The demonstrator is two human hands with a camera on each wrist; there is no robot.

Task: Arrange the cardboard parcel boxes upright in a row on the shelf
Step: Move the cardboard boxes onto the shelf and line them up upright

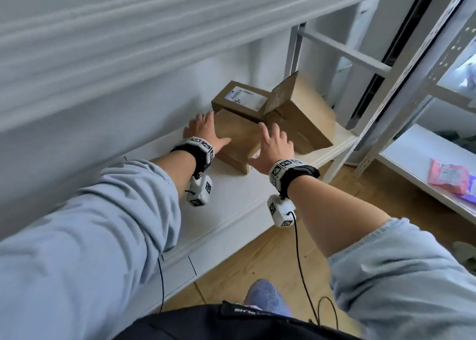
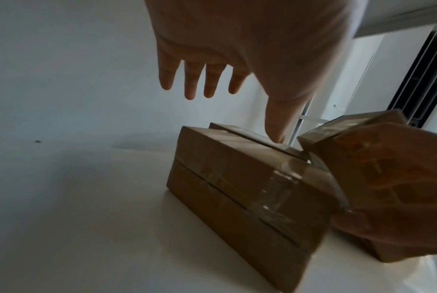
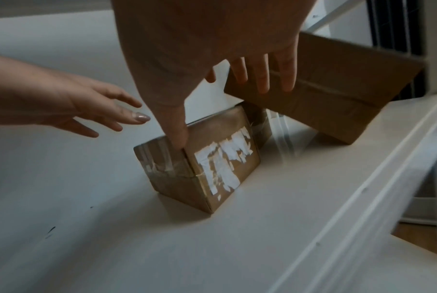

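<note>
— On the white shelf board (image 1: 231,211), what lies near the hands?

— Three brown cardboard parcel boxes. The nearest brown taped cardboard box (image 1: 238,143) stands just past the middle of the head view, its front end face showing torn white label scraps in the right wrist view (image 3: 222,168). Behind it, toward 12 o'clock, lies a flat brown cardboard box with a white shipping label (image 1: 242,98), touching the near one's far end. At about 2 o'clock a larger brown cardboard box (image 1: 301,113) leans tilted, one corner raised.

— And the left hand (image 1: 203,131)?

— It hovers at the taped box's left side, at roughly 10 o'clock from it. In the left wrist view its fingers (image 2: 189,79) hang straight and spread, holding nothing, so the grip is wide; the thumb tip reaches down near the top edge of the box, though I cannot tell whether it touches.

— The right hand (image 1: 274,146)?

— It sits at the box's right front corner, at 4 o'clock from it. Its fingers (image 3: 262,75) are spread and straight, again a wide grip, and the thumb comes down onto the top front corner of the taped box.

— Anything else around?

— A white metal shelving frame (image 1: 401,87) at 2 o'clock, a pink packet (image 1: 448,176) on another shelf at 3 o'clock, and wooden flooring (image 1: 270,257) below.
</note>
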